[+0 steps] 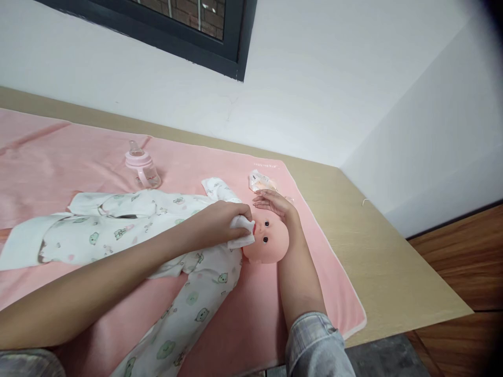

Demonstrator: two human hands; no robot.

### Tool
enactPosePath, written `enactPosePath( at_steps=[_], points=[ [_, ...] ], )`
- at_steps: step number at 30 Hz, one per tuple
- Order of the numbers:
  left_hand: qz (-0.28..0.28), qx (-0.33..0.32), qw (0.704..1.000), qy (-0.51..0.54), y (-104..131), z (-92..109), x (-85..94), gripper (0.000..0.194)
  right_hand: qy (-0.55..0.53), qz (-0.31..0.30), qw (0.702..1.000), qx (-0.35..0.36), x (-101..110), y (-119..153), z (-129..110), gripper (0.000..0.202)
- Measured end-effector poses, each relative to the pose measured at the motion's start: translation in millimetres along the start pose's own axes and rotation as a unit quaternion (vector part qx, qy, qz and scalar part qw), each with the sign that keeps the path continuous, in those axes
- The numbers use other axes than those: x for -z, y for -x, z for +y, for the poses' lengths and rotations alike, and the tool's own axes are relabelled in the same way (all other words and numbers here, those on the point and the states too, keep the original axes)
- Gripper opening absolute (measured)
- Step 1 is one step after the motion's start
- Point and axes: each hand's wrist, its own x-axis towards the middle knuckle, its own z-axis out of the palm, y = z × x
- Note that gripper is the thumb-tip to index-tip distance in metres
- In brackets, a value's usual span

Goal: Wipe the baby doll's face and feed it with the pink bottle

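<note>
The left hand (220, 222) pinches a tissue (242, 235) at a doll's (277, 243) mouth; the right hand (275, 203), fingers extended, cups its head.

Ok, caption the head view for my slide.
Left hand holds a white cloth at a bald pink plastic doll's mouth; right hand lies beside its head.

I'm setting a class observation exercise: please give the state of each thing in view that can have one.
Doll: lying face up, eyes open
Patterned outfit: worn by the doll
White wipe: held at the doll's mouth
Left hand: closed on the wipe
Right hand: open, beside the doll's head
Bottle: teat uncovered
Pink blanket: spread, creased
Plastic packet: crumpled
Window: open or shut unclear
</note>
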Motion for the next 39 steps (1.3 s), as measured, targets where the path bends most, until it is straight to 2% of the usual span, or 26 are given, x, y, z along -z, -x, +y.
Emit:
enactPosePath(
  at_steps=[14, 17, 22, 26, 31, 39],
  points=[
    [0.057, -0.014, 0.996, -0.063, 3.4, -4.5, 1.7, 0.015, -0.008, 0.005, 1.000, -0.012, 2.0, -4.1, 1.3, 0.010],
    [0.059, -0.016, 0.996, -0.062, 2.1, -5.0, -0.3, 0.015, -0.008, 0.006, 1.000, -0.014, 2.3, -5.1, 1.1, 0.011],
    [0.096, -0.038, 0.991, -0.080, 0.3, -6.8, -5.7, 0.018, -0.007, 0.005, 1.000, -0.018, 3.2, -7.5, 1.8, 0.013],
    [0.098, -0.056, 0.990, -0.087, -0.5, -9.2, -10.5, 0.020, -0.009, 0.004, 1.000, -0.020, 3.6, -7.9, 2.1, 0.011],
    [0.132, -0.067, 0.983, -0.104, -1.7, -10.8, -15.1, 0.021, -0.013, 0.004, 1.000, -0.018, 4.3, -8.3, 2.6, 0.010],
    [0.141, -0.080, 0.983, -0.082, -3.8, -8.6, -16.7, 0.026, -0.015, 0.004, 1.000, -0.019, 5.7, -10.4, 4.4, 0.010]
  ],
)
